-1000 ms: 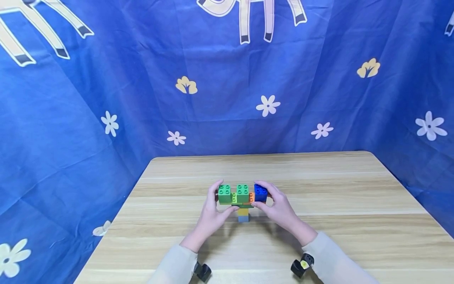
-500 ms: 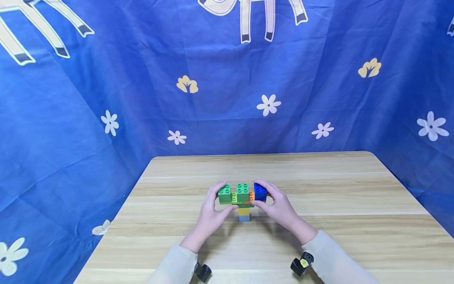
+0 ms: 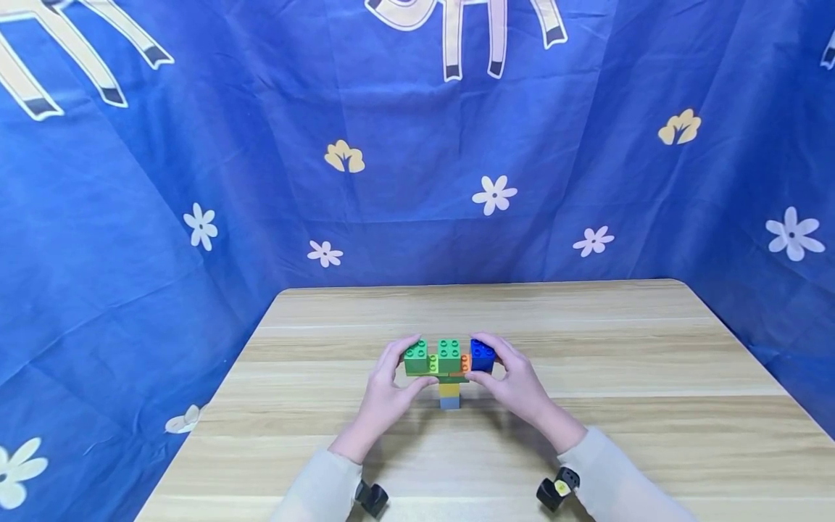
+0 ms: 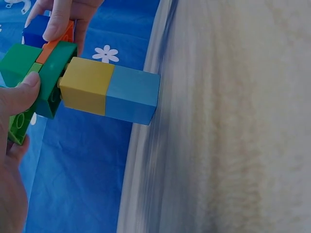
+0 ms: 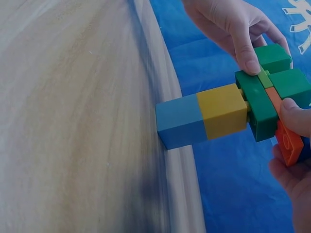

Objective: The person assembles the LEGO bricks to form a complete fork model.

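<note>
A toy-brick build stands upright between my hands in the head view. Its stem is a light blue brick (image 3: 449, 403) beneath a yellow brick (image 3: 449, 390). Above is a wide green brick (image 5: 258, 109); yellow studs show in a narrow gap under it. Lime (image 3: 433, 365) and orange (image 3: 465, 365) flat pieces carry two green bricks (image 3: 449, 357) and a dark blue brick (image 3: 482, 357). My left hand (image 3: 383, 395) grips the left end, thumb in front. My right hand (image 3: 522, 388) holds the orange and dark blue end. Whether the stem's bottom touches the table, I cannot tell.
The wooden table (image 3: 313, 341) spreads around the build on all sides. A blue patterned cloth (image 3: 417, 239) hangs behind and at both sides. Black wrist cameras (image 3: 372, 499) sit at both sleeves.
Both hands and the build stay almost still, with only a very slight shift to the right in the picture. The grip is unchanged.
</note>
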Motion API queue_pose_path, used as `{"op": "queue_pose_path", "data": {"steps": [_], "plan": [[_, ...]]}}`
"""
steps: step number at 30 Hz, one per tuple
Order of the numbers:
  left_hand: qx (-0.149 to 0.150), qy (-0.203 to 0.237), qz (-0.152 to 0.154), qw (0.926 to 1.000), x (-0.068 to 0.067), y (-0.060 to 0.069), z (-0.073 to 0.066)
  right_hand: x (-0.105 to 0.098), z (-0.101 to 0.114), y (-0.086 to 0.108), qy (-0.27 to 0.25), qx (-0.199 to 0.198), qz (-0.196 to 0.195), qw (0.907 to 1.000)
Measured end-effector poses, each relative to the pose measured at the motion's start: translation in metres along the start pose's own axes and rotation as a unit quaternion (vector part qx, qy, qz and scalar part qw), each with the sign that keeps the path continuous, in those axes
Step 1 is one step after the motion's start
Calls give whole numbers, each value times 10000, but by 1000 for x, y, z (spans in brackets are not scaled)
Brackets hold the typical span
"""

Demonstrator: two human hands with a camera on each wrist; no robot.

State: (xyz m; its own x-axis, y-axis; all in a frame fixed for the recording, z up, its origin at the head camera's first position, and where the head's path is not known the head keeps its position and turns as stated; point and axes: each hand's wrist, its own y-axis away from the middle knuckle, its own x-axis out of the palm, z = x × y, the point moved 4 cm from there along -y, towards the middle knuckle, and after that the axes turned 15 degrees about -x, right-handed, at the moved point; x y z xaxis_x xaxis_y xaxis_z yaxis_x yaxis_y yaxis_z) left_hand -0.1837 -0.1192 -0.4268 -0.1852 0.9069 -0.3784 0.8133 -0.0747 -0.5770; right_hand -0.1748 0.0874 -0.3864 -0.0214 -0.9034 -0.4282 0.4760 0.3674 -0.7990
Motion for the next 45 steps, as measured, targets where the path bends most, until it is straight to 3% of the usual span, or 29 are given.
{"op": "queue_pose_path", "data": {"steps": [11,14,22,27,45], "plan": [[-105,207,107,9997,-2,1,1,-1,3,1,-62,31,81,9999],[-18,326,114,9994,-3,1,-2,-1,3,1,-66,-2,58,10000],[306,441,96,9985,-13,1,-35,-1,1,1,91,-126,83,9998],[356,429,92,9984,-14,0,-41,-2,1,1,42,-2,124,9999],[171,265,70,9995,-16,1,-40,0,2,0,-118,92,120,9998]]}}
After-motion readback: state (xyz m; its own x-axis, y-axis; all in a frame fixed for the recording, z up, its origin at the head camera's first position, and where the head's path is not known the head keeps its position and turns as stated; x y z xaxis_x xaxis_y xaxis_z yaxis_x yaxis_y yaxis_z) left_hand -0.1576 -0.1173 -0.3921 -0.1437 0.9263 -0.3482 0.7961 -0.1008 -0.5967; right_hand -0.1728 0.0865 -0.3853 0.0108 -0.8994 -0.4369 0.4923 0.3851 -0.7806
